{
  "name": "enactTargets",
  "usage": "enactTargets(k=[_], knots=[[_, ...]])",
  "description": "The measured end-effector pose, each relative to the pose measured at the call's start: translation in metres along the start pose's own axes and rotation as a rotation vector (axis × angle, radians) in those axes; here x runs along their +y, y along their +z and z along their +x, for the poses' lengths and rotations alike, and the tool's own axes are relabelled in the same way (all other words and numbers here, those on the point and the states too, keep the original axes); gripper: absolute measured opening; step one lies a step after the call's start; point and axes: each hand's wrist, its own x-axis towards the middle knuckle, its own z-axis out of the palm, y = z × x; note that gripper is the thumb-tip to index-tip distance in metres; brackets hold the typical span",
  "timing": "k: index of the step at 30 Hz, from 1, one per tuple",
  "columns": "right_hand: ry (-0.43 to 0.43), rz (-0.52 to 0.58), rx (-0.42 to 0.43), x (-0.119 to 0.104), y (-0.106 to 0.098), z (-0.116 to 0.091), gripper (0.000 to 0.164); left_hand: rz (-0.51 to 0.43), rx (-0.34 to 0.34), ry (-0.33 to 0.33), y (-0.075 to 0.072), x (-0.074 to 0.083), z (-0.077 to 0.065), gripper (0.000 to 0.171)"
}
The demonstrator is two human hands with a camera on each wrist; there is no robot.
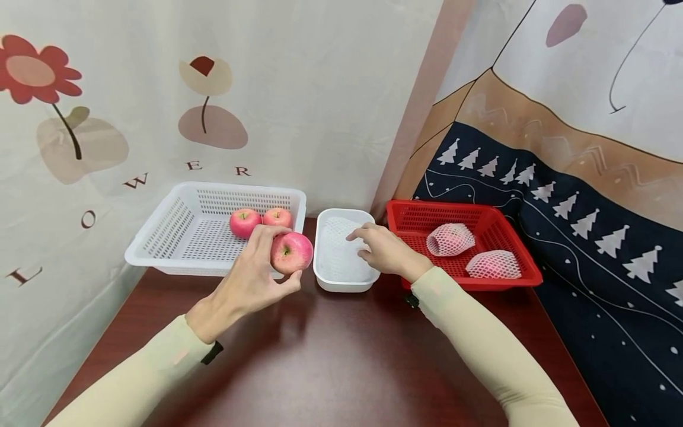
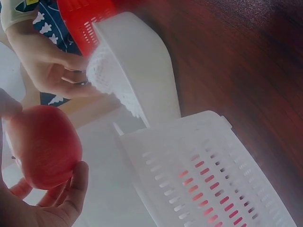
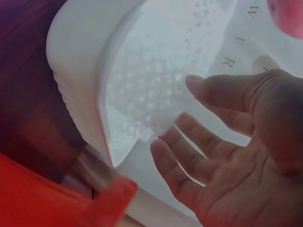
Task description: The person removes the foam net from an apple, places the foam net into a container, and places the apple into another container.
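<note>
My left hand (image 1: 252,274) holds a red apple (image 1: 291,252) between thumb and fingers, in front of the right end of a white basket (image 1: 155,249). Inside that basket sit two more apples (image 1: 245,223). A small white tub (image 1: 345,286) stands at the centre with white foam fruit nets (image 1: 337,228) in it. Over the tub is my right hand (image 1: 385,248), its thumb apart from the fingers. In the right wrist view the fingertips (image 3: 160,144) are at the edge of the netting (image 3: 142,85); whether they touch it I cannot tell.
To the right stands a red basket (image 1: 397,209) with two apples in foam nets (image 1: 450,239). All the containers rest on a dark brown table (image 1: 341,356). Behind hangs a printed curtain (image 1: 320,107), and at the right a dark cloth with tree prints (image 1: 576,237).
</note>
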Motion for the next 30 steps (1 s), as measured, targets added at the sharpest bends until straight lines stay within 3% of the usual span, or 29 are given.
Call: enactTargets(k=[8, 21, 30], knots=[[-0.021, 0.033, 0.035, 0.002, -0.005, -0.013, 0.043, 0.007, -0.002, -0.022, -0.001, -0.003, 0.001, 0.079], [-0.079, 0.032, 0.223, 0.003, -0.005, -0.038, 0.039, 0.007, -0.035, -0.085, -0.008, -0.007, 0.005, 0.081], [-0.120, -0.025, 0.301, 0.007, -0.003, -0.051, 0.044, 0.042, -0.010, -0.055, -0.019, -0.019, 0.013, 0.084]])
